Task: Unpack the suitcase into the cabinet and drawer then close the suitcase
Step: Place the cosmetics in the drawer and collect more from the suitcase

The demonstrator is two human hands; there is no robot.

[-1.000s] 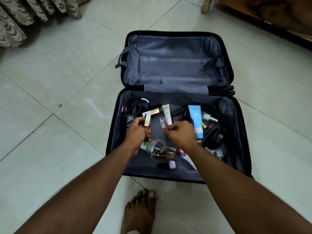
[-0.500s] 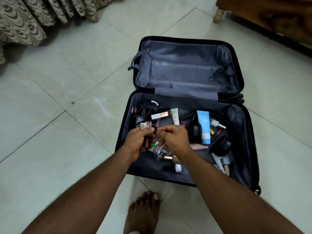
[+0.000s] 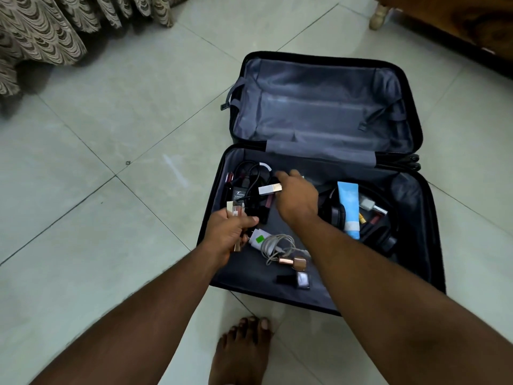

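Note:
The black suitcase point(image 3: 410, 207) lies open on the tiled floor, and its grey-lined lid point(image 3: 319, 107) holds nothing. My left hand point(image 3: 227, 232) grips several small cosmetic sticks over the near left corner. My right hand point(image 3: 297, 198) reaches across to the back left with its fingers stretched out, right beside a white tube with a gold cap point(image 3: 270, 188). Still in the case are a blue tube point(image 3: 349, 207), black headphones point(image 3: 385, 240), a white charger point(image 3: 258, 238) with a grey cable, a black adapter point(image 3: 240, 193) and two small bottles point(image 3: 295, 263).
A patterned curtain point(image 3: 41, 29) hangs at the top left. Dark wooden furniture on a pale leg point(image 3: 379, 18) stands at the top right. My bare foot point(image 3: 241, 351) is on the tiles just in front of the suitcase.
My right hand has left my left hand and moved up and back toward the gold-capped tube. My left hand has dropped slightly toward me, still holding the sticks.

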